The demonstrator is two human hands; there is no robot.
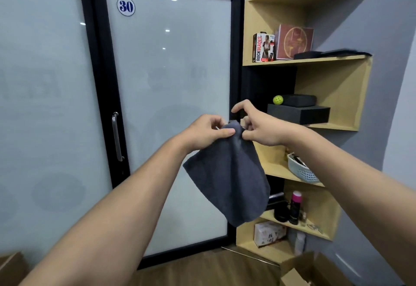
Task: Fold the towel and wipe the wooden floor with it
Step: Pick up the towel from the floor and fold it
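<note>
Matt grey cloth towel (227, 177); frosted glass door (168, 105); wood-grain floor (202, 270).

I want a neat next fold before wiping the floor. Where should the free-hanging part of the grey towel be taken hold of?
The towel hangs from both hands, left hand and right hand, pinching its top edge. Probably best to pinch the lowest corner from below and lift it to the top, since it hangs free.

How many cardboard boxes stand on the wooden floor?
2: one cardboard box at the bottom left corner, mostly cut off, and one open cardboard box at the bottom right, below the shelf unit. Others may lie out of view.
</note>
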